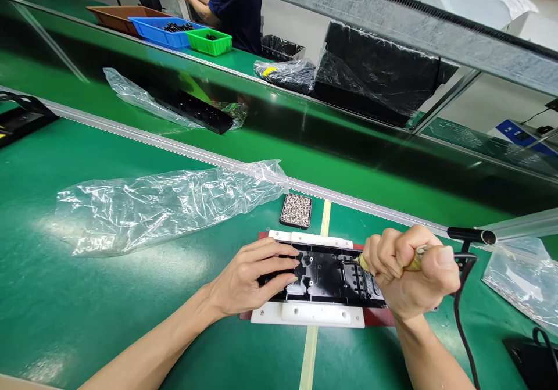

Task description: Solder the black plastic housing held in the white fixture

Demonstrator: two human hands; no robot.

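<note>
A black plastic housing (325, 276) lies in a fixture with white clamping blocks (305, 315) on a dark red base. My left hand (257, 274) rests on the left end of the housing with its fingers stretched out, holding nothing. In a fist over the right end, my right hand (410, 268) grips a corded soldering iron (421, 256) with a yellowish handle. Its tip points left and down at the housing; whether it touches cannot be made out. Just behind the fixture sits a small black tray (296, 210) of tiny metal parts.
A clear plastic bag (174, 210) lies at the left. To the right stand a black tubular holder (471, 236) and a bag of small parts (523, 279). On the green conveyor (279, 140) lies a black part (204, 111). Beyond it are bins (161, 32) and another person (238, 12).
</note>
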